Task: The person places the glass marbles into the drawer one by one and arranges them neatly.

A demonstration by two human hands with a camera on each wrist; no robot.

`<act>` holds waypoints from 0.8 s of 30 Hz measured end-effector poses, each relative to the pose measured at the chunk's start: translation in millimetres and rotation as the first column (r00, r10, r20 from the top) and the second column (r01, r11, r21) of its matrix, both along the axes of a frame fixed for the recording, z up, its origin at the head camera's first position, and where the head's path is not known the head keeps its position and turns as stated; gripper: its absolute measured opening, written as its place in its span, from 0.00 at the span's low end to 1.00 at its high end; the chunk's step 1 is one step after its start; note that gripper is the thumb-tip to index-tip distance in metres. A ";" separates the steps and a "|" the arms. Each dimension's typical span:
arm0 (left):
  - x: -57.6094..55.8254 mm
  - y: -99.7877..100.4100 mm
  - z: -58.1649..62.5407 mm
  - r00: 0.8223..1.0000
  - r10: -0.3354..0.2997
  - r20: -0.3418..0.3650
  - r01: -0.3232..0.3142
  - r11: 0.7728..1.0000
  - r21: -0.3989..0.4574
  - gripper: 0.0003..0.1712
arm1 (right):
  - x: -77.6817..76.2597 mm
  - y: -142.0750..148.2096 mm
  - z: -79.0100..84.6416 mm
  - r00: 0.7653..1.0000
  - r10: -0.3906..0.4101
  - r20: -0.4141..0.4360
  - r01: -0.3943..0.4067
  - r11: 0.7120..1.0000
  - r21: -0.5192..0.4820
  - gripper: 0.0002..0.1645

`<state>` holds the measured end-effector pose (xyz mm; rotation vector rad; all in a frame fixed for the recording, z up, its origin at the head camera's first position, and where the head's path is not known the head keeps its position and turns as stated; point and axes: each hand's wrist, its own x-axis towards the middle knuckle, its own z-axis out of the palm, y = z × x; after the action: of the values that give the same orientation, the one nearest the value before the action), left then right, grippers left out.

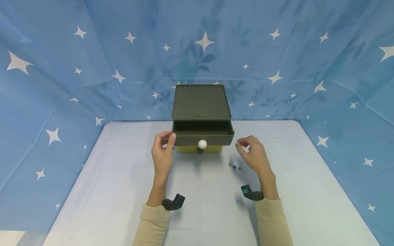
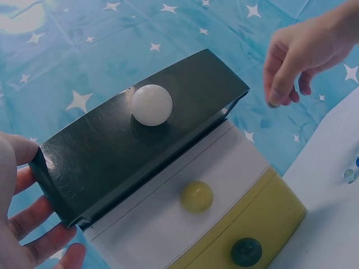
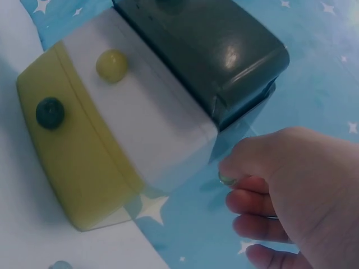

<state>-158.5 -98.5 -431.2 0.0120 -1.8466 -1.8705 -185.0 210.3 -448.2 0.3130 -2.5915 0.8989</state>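
Note:
A small desktop drawer box stands at the back middle of the table, its dark green top drawer (image 1: 187, 140) pulled out, with a white round knob (image 2: 152, 105) on the front. My left hand (image 1: 162, 155) grips the drawer's left front corner, thumb on the front face and fingers along the side. My right hand (image 1: 255, 155) is raised just right of the drawer, not touching it. Between its thumb and index finger it pinches a small glass marble (image 3: 226, 179), mostly hidden by the fingertips. Below that hand, several small marbles (image 1: 234, 167) lie on the table.
Beneath the open drawer are a closed white drawer with a yellow knob (image 2: 197, 196) and a closed yellow drawer with a dark green knob (image 2: 247, 252). A white cloth covers the table (image 1: 123, 177). Blue star-patterned curtain (image 1: 138, 61) surrounds its back and sides.

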 end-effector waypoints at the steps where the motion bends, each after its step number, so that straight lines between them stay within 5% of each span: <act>1: -0.2 0.0 -0.2 1.000 0.000 0.000 0.000 1.000 0.000 0.17 | 0.7 -0.2 1.4 1.000 0.001 -0.019 -0.002 1.000 -0.006 0.10; 8: -0.8 -0.6 -1.2 1.000 0.002 0.003 -0.002 1.000 0.003 0.16 | 4.9 -3.6 9.5 0.990 -0.002 -0.141 -0.003 0.999 -0.041 0.09; 24: 0.3 -0.7 0.2 1.000 -0.005 0.007 0.004 1.000 0.006 0.16 | 11.8 -14.7 25.4 0.928 -0.015 -0.373 -0.041 0.989 -0.141 0.09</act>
<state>-158.2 -99.3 -431.1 0.0160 -1.8473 -1.8808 -173.1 195.6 -422.8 0.4168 -2.1641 0.9271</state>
